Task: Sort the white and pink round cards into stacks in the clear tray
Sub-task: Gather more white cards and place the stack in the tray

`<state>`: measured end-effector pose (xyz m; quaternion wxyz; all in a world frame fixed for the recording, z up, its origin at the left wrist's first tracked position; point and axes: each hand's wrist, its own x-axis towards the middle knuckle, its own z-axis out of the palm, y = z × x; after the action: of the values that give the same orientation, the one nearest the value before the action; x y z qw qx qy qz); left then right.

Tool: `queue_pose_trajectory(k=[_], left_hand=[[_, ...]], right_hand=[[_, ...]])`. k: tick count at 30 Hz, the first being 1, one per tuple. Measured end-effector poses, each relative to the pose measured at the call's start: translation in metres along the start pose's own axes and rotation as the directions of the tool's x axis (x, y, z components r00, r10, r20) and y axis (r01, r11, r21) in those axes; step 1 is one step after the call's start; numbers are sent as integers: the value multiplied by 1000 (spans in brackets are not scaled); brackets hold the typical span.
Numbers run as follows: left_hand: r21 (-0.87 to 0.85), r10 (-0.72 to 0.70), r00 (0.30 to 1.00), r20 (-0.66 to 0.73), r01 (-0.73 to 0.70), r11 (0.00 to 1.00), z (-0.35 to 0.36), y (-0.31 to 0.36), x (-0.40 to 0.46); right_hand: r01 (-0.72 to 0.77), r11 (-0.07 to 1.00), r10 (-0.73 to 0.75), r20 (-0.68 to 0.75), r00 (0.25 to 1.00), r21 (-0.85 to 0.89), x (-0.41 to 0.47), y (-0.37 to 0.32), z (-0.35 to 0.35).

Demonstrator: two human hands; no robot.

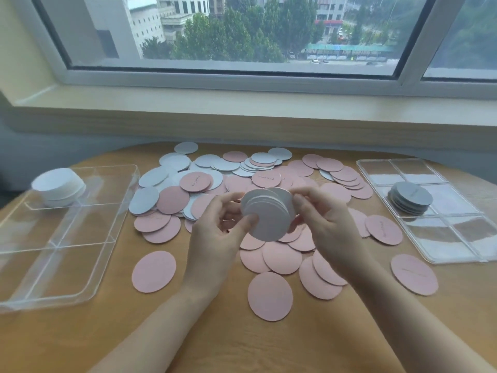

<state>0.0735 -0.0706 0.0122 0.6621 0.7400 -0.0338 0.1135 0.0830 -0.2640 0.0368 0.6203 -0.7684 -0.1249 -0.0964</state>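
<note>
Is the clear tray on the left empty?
No. The clear plastic tray holds a white round-card stack in its far-left compartment; the others look empty.

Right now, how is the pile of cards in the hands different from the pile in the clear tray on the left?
The held stack is up in the air, pinched between the left hand and right hand; the tray stack rests in the far-left compartment of the clear tray. The held stack faces the camera; the tray stack lies flat. Both are white round cards.

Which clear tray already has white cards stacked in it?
The deep tray on the left: a white stack sits in its far-left compartment. The flat tray on the right holds a grey-looking stack.
</note>
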Motion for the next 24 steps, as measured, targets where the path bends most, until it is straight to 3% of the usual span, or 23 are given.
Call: queue_pose_trajectory(k=[7,14,17,19,21,24], left_hand=[[39,10,998,-68,-8,999,-41,0,10],[80,22,998,55,-26,996,-77,-5,19],[131,35,999,-13,-33,991,-92,-16,21],[117,57,993,-105,-45,992,-99,-21,20],[68,67,976,-207,-54,996,-102,-22,20],[19,80,951,-300,-77,997,-104,-21,19]], right_hand=[[13,998,-25,187,982,62,10,-8,48],[-39,997,17,298,954,68,28,-5,86],[-44,999,30,339,940,32,37,-4,99],[17,997,4,279,960,-73,45,4,105],[135,948,-62,251,966,-288,56,18,110],[370,712,-71,463,884,-597,68,36,116]])
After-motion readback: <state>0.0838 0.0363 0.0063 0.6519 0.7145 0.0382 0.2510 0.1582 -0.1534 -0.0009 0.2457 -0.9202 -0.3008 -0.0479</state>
